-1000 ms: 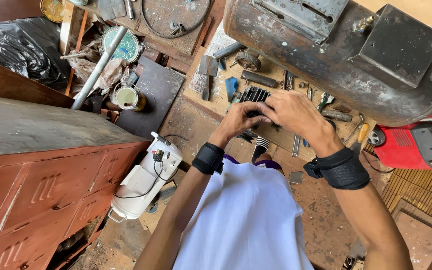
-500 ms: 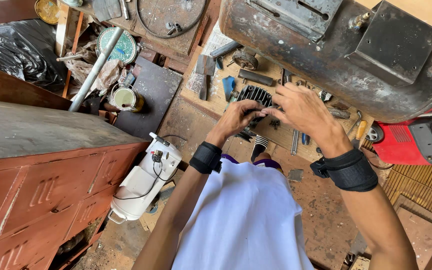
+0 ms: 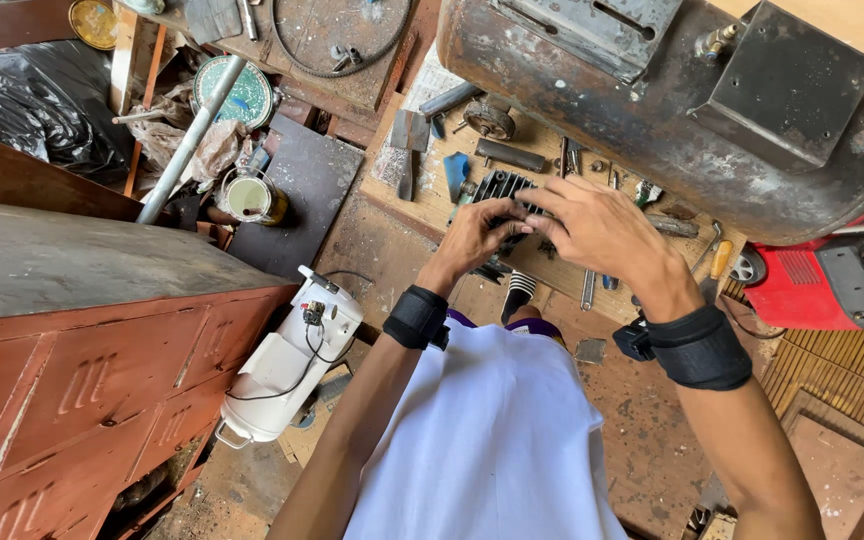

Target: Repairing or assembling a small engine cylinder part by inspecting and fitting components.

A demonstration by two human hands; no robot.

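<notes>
Finned part: dark grey ribbed metal block (image 3: pixel 504 190), in the upper middle of the frame, on the dusty wooden board (image 3: pixel 422 190); both hands are on it.
Left hand: left hand (image 3: pixel 477 235) has fingers curled and pressed on the near side of the finned part; black wrist strap (image 3: pixel 416 318) below it.
Right hand: right hand (image 3: pixel 602 228) lies over the right side of the part, fingers bent and close together, tips on its top edge; I cannot tell if it pinches something small.
Right wrist: wide black band (image 3: pixel 697 347).
Above, right: big rusty steel tank (image 3: pixel 652 100) across the upper right.
Far right: red machine (image 3: pixel 832 280).
Left side: rust-red metal cabinet (image 3: pixel 82 380), with a white plastic device with wires (image 3: pixel 287 365) just beside it.
Upper left: open paint can (image 3: pixel 250 198) and grey metal pipe (image 3: pixel 192 140).
</notes>
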